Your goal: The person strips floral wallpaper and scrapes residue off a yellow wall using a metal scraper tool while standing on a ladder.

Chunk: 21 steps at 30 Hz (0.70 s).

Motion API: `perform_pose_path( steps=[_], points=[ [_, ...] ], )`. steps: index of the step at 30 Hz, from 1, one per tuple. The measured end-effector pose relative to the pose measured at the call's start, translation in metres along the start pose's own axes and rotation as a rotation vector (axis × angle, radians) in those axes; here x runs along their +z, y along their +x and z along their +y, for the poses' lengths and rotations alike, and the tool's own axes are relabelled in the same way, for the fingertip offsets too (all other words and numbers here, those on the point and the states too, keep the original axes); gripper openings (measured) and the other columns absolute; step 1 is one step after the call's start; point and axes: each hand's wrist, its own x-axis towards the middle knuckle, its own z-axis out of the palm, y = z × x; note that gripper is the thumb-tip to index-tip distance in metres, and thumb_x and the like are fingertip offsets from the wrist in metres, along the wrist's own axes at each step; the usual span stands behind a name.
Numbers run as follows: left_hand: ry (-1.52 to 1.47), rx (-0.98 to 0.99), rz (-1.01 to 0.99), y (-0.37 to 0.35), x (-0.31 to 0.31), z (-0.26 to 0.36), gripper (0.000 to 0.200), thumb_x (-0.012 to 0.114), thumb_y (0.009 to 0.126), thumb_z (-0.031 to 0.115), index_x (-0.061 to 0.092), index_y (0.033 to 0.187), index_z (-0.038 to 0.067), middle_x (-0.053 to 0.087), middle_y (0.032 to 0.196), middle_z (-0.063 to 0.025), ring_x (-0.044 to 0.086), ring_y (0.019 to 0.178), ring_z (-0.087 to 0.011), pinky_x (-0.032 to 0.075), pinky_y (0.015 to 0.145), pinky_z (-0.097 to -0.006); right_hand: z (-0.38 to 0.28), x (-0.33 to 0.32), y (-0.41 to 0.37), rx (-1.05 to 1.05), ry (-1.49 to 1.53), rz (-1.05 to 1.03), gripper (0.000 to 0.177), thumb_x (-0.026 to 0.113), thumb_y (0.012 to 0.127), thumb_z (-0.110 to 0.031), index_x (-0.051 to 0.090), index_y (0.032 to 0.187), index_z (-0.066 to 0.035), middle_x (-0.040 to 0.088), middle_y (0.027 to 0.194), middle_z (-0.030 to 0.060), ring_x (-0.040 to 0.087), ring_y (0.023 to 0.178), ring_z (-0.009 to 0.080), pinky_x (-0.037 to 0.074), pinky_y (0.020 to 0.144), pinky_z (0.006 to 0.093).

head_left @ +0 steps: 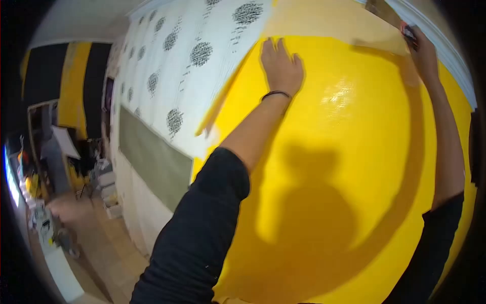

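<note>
A bright yellow wall covering [334,152] spreads across the wall in front of me, with a pale beige band [314,20] along its top. My left hand [282,68] lies flat near the yellow's upper edge, fingers apart and pointing up, a dark band round the wrist. High at the right, my right hand [425,50] is closed round a black-and-red handled tool [410,36], close under the white ceiling moulding [420,17]. A flat brownish piece [383,12] lies along the moulding beside that hand; its join to the tool is hidden.
Left of the yellow is white wallpaper [195,81] with black dotted circles, its border torn. Below it runs a grey-green panel [152,149]. Further left are a doorway, stacked white boxes [109,190], a long white surface [63,273] and a tiled floor [109,243].
</note>
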Motion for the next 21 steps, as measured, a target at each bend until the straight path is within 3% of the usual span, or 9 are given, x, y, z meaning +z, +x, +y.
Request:
perform_pose_path(
  steps=[2, 3, 5, 10, 13, 14, 18, 20, 21],
  points=[
    [-0.028, 0.011, 0.008, -0.001, 0.004, 0.003, 0.053, 0.057, 0.087, 0.024, 0.045, 0.131, -0.005, 0.04, 0.139, -0.0326, 0.034, 0.132, -0.0461, 0.026, 0.111, -0.0534, -0.026, -0.02, 0.004, 0.043, -0.099, -0.063, 0.031, 0.067, 0.09, -0.022, 0.058, 0.116, -0.008, 0.069, 0.098, 0.0166, 0.068, 0.089, 0.0331, 0.05, 0.077, 0.0376],
    [-0.039, 0.049, 0.037, 0.023, 0.019, 0.028, 0.057, 0.058, 0.086, 0.024, 0.044, 0.133, -0.006, 0.038, 0.139, -0.0317, 0.032, 0.132, -0.0462, 0.026, 0.11, -0.0547, -0.021, -0.055, 0.019, -0.104, -0.197, 0.062, 0.032, 0.07, 0.085, -0.021, 0.06, 0.11, -0.005, 0.067, 0.097, 0.0195, 0.065, 0.087, 0.0358, 0.049, 0.076, 0.0375],
    [-0.032, 0.035, 0.038, 0.014, 0.009, 0.026, 0.057, 0.058, 0.087, 0.024, 0.044, 0.133, -0.005, 0.038, 0.139, -0.0319, 0.033, 0.131, -0.0461, 0.026, 0.11, -0.0542, -0.088, -0.069, 0.028, 0.029, -0.138, 0.051, 0.009, 0.065, 0.084, -0.007, 0.057, 0.086, -0.003, 0.064, 0.081, 0.0189, 0.062, 0.076, 0.03, 0.047, 0.069, 0.0422],
    [0.101, 0.027, -0.053, 0.008, 0.0, 0.037, 0.065, 0.065, 0.082, 0.036, 0.046, 0.131, -0.002, 0.042, 0.136, -0.0275, 0.036, 0.129, -0.0421, 0.028, 0.108, -0.0524, -0.097, -0.065, 0.045, -0.062, -0.201, 0.008, 0.01, 0.063, 0.085, -0.008, 0.056, 0.085, -0.002, 0.062, 0.079, 0.0186, 0.062, 0.074, 0.0307, 0.046, 0.068, 0.0418],
    [-0.011, 0.076, -0.093, 0.026, -0.005, 0.064, 0.072, 0.069, 0.079, 0.042, 0.046, 0.132, -0.001, 0.041, 0.137, -0.0266, 0.034, 0.13, -0.042, 0.028, 0.108, -0.0523, -0.115, -0.069, 0.057, -0.125, -0.208, 0.023, 0.006, 0.058, 0.089, -0.007, 0.055, 0.085, -0.003, 0.063, 0.08, 0.0179, 0.061, 0.075, 0.034, 0.046, 0.067, 0.0417],
    [0.004, 0.086, -0.095, 0.034, -0.006, 0.08, 0.08, 0.074, 0.074, 0.046, 0.046, 0.133, -0.001, 0.043, 0.136, -0.0243, 0.042, 0.126, -0.0387, 0.036, 0.104, -0.0502, -0.126, -0.073, 0.058, -0.099, -0.149, -0.009, 0.006, 0.056, 0.089, -0.007, 0.055, 0.085, -0.003, 0.063, 0.08, 0.0181, 0.061, 0.076, 0.0348, 0.046, 0.067, 0.0421],
    [-0.152, 0.062, -0.231, 0.079, 0.007, 0.134, 0.086, 0.077, 0.072, 0.048, 0.044, 0.135, 0.001, 0.051, 0.131, -0.023, 0.052, 0.118, -0.0362, 0.044, 0.098, -0.0475, -0.117, -0.063, 0.071, -0.21, -0.219, 0.013, 0.008, 0.055, 0.09, -0.008, 0.055, 0.085, -0.002, 0.063, 0.081, 0.0195, 0.062, 0.078, 0.0353, 0.047, 0.068, 0.0433],
    [-0.217, 0.177, -0.135, 0.097, 0.013, 0.155, 0.072, 0.081, 0.072, 0.034, 0.052, 0.129, 0.001, 0.062, 0.117, -0.0193, 0.064, 0.101, -0.0285, 0.054, 0.086, -0.0399, -0.118, -0.063, 0.07, -0.307, -0.177, 0.04, 0.008, 0.056, 0.089, -0.01, 0.057, 0.086, -0.003, 0.064, 0.08, 0.0191, 0.063, 0.076, 0.0349, 0.047, 0.067, 0.043],
    [-0.222, 0.177, -0.138, 0.107, 0.012, 0.162, 0.072, 0.081, 0.072, 0.034, 0.052, 0.129, 0.001, 0.062, 0.117, -0.0193, 0.064, 0.101, -0.0285, 0.054, 0.086, -0.0399, -0.118, -0.062, 0.07, -0.304, -0.182, 0.037, 0.008, 0.056, 0.089, -0.01, 0.057, 0.086, -0.003, 0.064, 0.08, 0.0191, 0.063, 0.076, 0.0349, 0.047, 0.067, 0.043]
  ],
)
